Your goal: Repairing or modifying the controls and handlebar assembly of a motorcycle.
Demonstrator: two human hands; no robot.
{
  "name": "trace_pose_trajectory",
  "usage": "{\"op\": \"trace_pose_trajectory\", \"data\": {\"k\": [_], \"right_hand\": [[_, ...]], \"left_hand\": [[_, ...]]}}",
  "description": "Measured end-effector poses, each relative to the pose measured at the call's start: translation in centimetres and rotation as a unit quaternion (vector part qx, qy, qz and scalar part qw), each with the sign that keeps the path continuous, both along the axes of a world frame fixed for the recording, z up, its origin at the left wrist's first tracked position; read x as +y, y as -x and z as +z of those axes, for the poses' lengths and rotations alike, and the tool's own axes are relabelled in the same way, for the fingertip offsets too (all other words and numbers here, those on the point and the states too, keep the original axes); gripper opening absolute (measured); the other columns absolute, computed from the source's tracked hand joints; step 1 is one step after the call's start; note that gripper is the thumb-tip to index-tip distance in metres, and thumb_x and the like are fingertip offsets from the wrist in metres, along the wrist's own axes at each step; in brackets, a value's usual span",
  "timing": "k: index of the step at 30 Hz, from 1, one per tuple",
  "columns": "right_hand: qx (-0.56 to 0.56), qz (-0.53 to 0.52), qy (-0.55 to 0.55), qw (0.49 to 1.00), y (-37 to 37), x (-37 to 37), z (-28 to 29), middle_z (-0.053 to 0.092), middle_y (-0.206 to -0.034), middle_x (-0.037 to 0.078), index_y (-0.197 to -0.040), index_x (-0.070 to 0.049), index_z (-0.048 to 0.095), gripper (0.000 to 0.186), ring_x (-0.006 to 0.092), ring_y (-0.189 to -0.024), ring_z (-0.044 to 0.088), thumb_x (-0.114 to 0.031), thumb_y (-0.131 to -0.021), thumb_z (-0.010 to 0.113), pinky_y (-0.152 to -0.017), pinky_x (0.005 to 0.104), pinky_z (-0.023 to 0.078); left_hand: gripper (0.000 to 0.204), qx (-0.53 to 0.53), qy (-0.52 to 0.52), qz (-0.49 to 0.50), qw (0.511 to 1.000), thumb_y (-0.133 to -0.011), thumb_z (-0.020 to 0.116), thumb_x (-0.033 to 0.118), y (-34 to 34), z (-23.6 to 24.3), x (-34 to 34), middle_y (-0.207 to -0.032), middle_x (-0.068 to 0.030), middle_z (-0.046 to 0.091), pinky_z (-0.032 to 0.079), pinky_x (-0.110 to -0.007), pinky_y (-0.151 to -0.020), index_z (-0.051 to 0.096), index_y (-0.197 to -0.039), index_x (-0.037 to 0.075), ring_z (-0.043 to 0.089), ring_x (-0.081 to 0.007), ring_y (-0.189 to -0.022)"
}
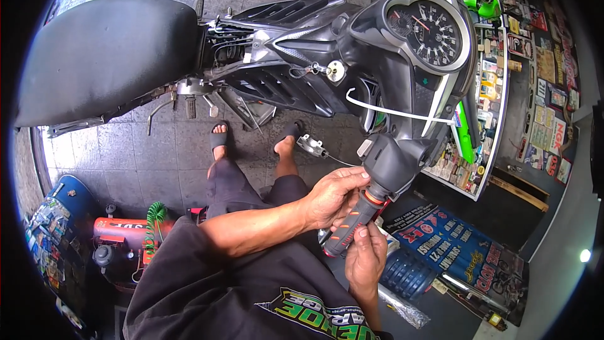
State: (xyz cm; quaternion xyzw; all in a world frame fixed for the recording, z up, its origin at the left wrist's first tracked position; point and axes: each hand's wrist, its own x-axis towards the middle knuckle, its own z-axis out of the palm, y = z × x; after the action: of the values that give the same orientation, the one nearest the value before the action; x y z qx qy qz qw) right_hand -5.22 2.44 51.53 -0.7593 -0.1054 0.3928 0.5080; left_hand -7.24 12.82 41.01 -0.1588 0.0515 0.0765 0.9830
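A black handlebar grip point(348, 225) with orange stripes sits on the near end of the motorcycle's handlebar. My left hand point(333, 196) closes around its inner end, with the index fingertip near the dark handlebar cover point(393, 164). Lower down, my right hand point(366, 255) holds the grip's outer part from the right, thumb lying along it. The undersides of the fingers are partly hidden. A silver metal part point(313, 147) hangs on a thin cable to the left of the cover. The round speedometer point(431, 33) faces up beyond it.
The long black seat point(107, 60) fills the upper left. A white trim strip point(396, 112) sticks out beside the front bodywork. A glass display case point(487, 97) with packets stands at right. Behind my left arm is a red compressor tank point(126, 228); a blue water bottle point(408, 272) lies lower right.
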Motion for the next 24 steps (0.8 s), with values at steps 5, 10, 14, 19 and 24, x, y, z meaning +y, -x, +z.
{"op": "trace_pose_trajectory", "data": {"k": [5,10,14,19,24], "right_hand": [[-0.170,0.008,0.020,0.985,1.2,0.9,-0.2,0.060,-0.092,0.011,-0.113,0.006,0.049,0.039,0.0119,-0.082,0.058,-0.020,-0.089,0.066,-0.076,0.0255,0.048],[-0.205,0.000,0.071,0.976,1.3,1.2,-0.3,0.059,-0.088,0.008,-0.109,0.003,0.048,0.037,0.0079,-0.078,0.056,-0.014,-0.085,0.070,-0.070,0.0208,0.047],[-0.194,-0.006,0.042,0.980,1.0,1.3,-0.2,0.060,-0.089,0.008,-0.106,0.003,0.049,0.034,0.0076,-0.076,0.057,-0.014,-0.086,0.069,-0.066,0.0203,0.047],[-0.158,-0.014,0.047,0.986,0.9,1.5,0.2,0.061,-0.089,0.008,-0.105,0.004,0.051,0.033,0.0087,-0.077,0.058,-0.015,-0.086,0.069,-0.068,0.0213,0.048],[-0.137,-0.016,0.034,0.990,0.6,1.6,0.3,0.061,-0.089,0.009,-0.106,0.005,0.051,0.033,0.0097,-0.077,0.059,-0.014,-0.086,0.069,-0.070,0.0229,0.048]], "left_hand": [[0.023,0.054,0.084,0.029,0.995,-0.099,0.046,0.014,-0.3,0.5,-0.1,-0.096,-0.0132,0.065,0.057,-0.026,-0.068,0.056,-0.106,-0.005,0.066,-0.0158,-0.075],[0.022,-0.013,0.065,0.033,0.997,-0.098,0.046,0.010,-0.5,-0.1,-0.2,-0.102,-0.0154,0.065,0.054,-0.030,-0.084,0.056,-0.108,-0.008,0.066,-0.0194,-0.091],[0.021,-0.018,0.072,0.029,0.997,-0.097,0.046,0.008,-0.7,-0.2,-0.3,-0.102,-0.0156,0.065,0.056,-0.030,-0.082,0.055,-0.108,-0.008,0.067,-0.0205,-0.089],[0.020,-0.011,0.077,0.016,0.997,-0.096,0.046,0.005,-0.8,-0.3,-0.4,-0.101,-0.0154,0.066,0.056,-0.030,-0.081,0.056,-0.109,-0.007,0.067,-0.0202,-0.087],[0.021,-0.023,0.075,0.034,0.996,-0.095,0.048,0.004,-0.8,-0.6,-0.5,-0.100,-0.0138,0.066,0.055,-0.028,-0.083,0.057,-0.109,-0.007,0.067,-0.0185,-0.088]]}}
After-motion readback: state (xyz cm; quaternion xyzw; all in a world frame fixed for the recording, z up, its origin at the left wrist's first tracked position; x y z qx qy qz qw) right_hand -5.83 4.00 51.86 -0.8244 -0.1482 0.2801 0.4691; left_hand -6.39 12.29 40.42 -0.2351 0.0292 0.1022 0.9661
